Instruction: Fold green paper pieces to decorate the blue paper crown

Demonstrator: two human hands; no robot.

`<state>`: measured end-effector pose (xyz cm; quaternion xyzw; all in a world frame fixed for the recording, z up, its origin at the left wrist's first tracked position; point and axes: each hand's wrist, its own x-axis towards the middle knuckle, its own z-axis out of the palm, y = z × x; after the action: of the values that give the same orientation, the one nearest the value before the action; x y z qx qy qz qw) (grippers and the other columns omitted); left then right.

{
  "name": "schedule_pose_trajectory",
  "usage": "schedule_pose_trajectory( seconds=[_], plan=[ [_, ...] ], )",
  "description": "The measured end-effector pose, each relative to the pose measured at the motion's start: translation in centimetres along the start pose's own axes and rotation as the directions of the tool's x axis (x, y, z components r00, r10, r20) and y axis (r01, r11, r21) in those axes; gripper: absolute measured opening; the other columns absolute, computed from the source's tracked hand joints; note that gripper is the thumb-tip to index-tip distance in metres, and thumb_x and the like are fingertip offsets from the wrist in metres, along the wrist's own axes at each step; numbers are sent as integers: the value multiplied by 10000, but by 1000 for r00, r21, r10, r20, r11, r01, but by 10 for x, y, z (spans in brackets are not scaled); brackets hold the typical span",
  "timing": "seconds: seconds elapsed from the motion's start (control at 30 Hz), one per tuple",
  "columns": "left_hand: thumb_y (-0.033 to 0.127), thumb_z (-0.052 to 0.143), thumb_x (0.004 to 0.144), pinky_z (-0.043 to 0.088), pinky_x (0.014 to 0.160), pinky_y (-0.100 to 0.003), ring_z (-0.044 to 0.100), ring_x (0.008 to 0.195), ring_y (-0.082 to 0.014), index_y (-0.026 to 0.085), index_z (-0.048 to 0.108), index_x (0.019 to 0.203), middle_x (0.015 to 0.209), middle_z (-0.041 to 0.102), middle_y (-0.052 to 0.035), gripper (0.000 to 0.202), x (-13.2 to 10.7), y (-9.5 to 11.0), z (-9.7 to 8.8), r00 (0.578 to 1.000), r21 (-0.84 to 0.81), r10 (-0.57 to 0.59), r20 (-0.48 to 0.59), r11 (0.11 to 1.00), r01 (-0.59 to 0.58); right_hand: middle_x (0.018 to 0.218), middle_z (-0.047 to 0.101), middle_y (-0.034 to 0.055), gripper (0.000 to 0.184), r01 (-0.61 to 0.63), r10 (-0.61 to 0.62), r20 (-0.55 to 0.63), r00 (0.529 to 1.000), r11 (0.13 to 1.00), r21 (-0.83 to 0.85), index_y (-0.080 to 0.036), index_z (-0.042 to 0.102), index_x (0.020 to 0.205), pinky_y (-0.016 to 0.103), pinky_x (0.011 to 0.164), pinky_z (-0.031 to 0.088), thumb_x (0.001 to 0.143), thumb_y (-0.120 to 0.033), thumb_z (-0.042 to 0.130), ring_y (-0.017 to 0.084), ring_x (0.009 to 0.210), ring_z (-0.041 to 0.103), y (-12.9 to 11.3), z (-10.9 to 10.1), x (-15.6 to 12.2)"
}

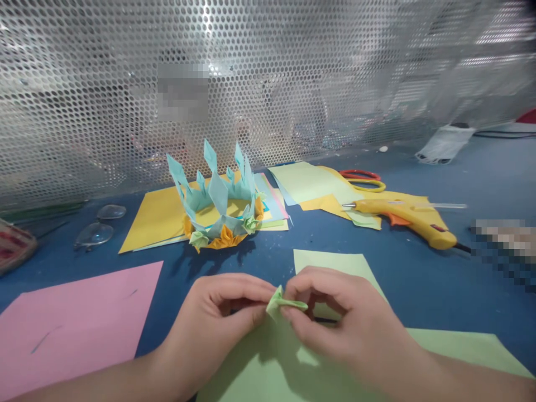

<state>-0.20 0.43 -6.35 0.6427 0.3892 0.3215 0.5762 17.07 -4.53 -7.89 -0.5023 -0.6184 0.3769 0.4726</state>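
Note:
Between my two hands is a small folded green paper piece (276,303), pinched from both sides above the table. My left hand (224,310) grips its left edge between thumb and fingers. The thumb and forefinger of my right hand (335,307) close on its right side, where a narrow flap sticks out. Light green paper sheets (268,371) lie beneath both hands. Beyond them stands a light blue paper crown (218,192) with diamond-tipped points and orange and green folded flowers round its base.
A yellow glue gun (402,215) rests at the right, near red and yellow scissors handles (362,181). Pink paper (79,318) lies at the left, with glasses (96,231) behind it. A perforated metal panel (268,84) rises at the back. A white mask (446,143) lies far right.

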Motion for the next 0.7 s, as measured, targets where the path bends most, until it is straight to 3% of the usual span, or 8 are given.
schedule_pose_trajectory(
  seconds=[0.17,0.23,0.33,0.4,0.57,0.7],
  plan=[
    [71,682,723,560,751,-191,738,802,-163,272,814,822,805,802,24,260,1,2,4,994,-103,-62,85,992,71,623,632,-26,109,84,-99,-57,993,972,-221,-198,631,714,135,454,483,771,-127,571,92,510,573,-1,-3,2],
    [84,718,705,555,763,-190,737,811,-161,255,809,835,798,802,26,233,1,3,4,987,-177,-114,112,975,133,623,642,-17,115,164,-192,-73,979,945,-283,-179,638,726,119,470,487,779,-108,564,84,514,578,-2,-4,4],
    [122,764,678,540,687,-167,711,706,-129,198,798,744,706,786,15,106,2,3,2,978,-220,-197,63,953,206,638,641,-3,128,332,-376,-67,924,878,-346,-142,647,749,94,513,489,782,-64,551,67,528,582,-2,-2,5],
    [135,771,664,520,616,-151,670,618,-96,177,770,677,637,757,29,43,4,4,1,972,-233,-234,15,945,231,657,649,3,141,389,-436,-48,898,842,-373,-126,666,773,81,540,490,783,-41,554,60,541,591,-1,0,5],
    [135,752,655,477,543,-142,608,520,-58,173,676,613,564,694,73,95,10,5,1,966,-252,-257,-28,937,242,713,683,25,166,442,-496,-40,868,806,-393,-96,710,871,77,616,507,796,-37,574,62,591,623,-1,1,5],
    [123,740,655,452,535,-154,564,484,-50,160,668,635,552,667,72,83,10,6,0,962,-226,-273,-28,939,260,685,689,-5,154,409,-468,-66,882,826,-389,-136,713,863,72,603,506,792,-51,606,61,582,628,-2,-2,6]
  ],
)
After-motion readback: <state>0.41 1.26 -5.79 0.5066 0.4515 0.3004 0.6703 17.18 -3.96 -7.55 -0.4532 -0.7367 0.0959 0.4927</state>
